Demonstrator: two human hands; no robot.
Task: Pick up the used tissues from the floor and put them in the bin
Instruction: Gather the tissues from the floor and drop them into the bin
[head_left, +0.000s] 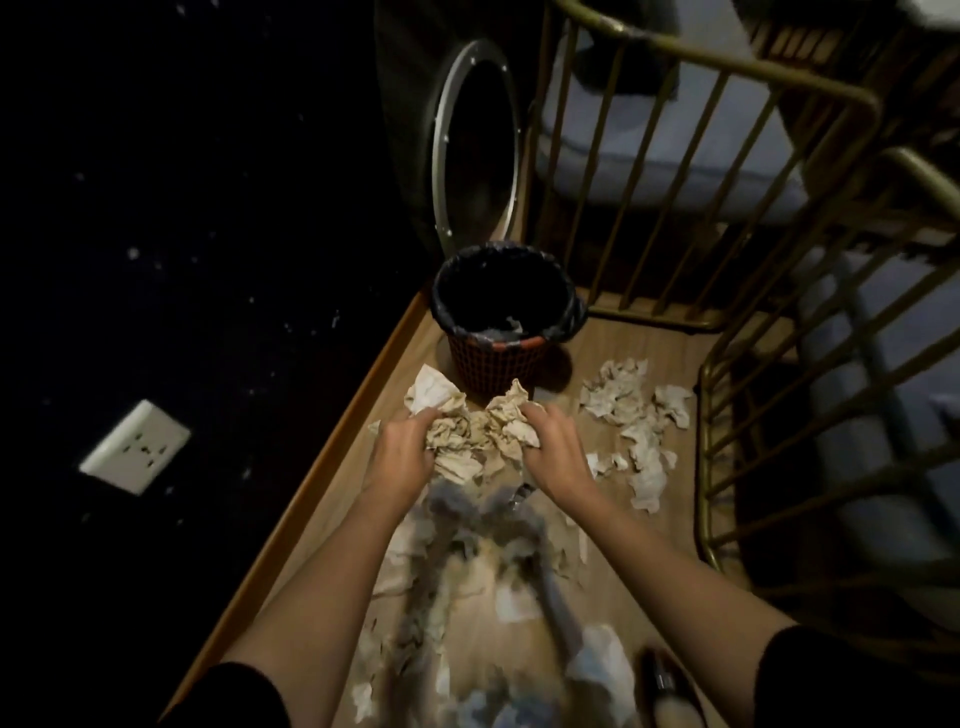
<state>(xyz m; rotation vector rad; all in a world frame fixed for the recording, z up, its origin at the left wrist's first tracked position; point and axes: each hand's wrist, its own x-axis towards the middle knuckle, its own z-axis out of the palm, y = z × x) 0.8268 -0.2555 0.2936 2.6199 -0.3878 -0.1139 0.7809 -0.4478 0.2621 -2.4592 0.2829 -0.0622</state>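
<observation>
Partly, tissues (478, 436) hide the fingers (413, 422)

Wood-look floor (639, 358) runs as a narrow strip btwn a wooden skirting (332, 452) on the left and brass-coloured railed frames (654, 317) at back & right, whose bottom bars sit on it. Red mesh bin (498, 364) w/ black liner stands at the far end, near the back frame. Crumpled tissues (634, 415) lie in 1 loose cluster right of the bin, near the right frame. More, blurred, are strewn across the near part. 1 dark bottle-like item (665, 680) lies at near right; can't tell what.
</observation>
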